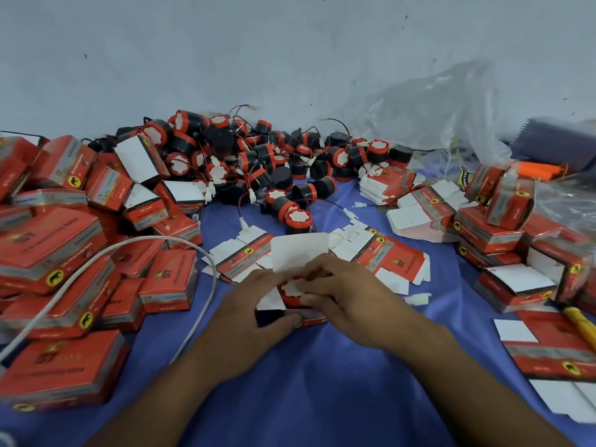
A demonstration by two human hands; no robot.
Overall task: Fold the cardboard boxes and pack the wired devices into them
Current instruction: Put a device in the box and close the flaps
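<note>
Left hand (pixel 258 304) grips open box (pixel 311 318), right hand (pixel 345 295) holds device (pixel 290 290) inside it.

cardboard boxes (pixel 167 279): glossy printed outside, matt white inside | wired devices (pixel 225 143): smooth black-and-red plastic | cloth (pixel 322 366): matt blue fabric is seen | bag (pixel 435 108): clear, crinkled plastic film

Soft, even, cool light, medium bright, source unclear. Faint shadows on the blue cloth (pixel 306 382). Mild sheen on the red boxes (pixel 61 372) at 8 o'clock. Fisheye stretch and smear at the edges, worst at 8 and 3 o'clock. Plastic bag (pixel 451 111) at 2 o'clock is motion-blurred. Left hand (pixel 258 304) and right hand (pixel 342 295) on the open box (pixel 306 312) are slightly soft.
</note>
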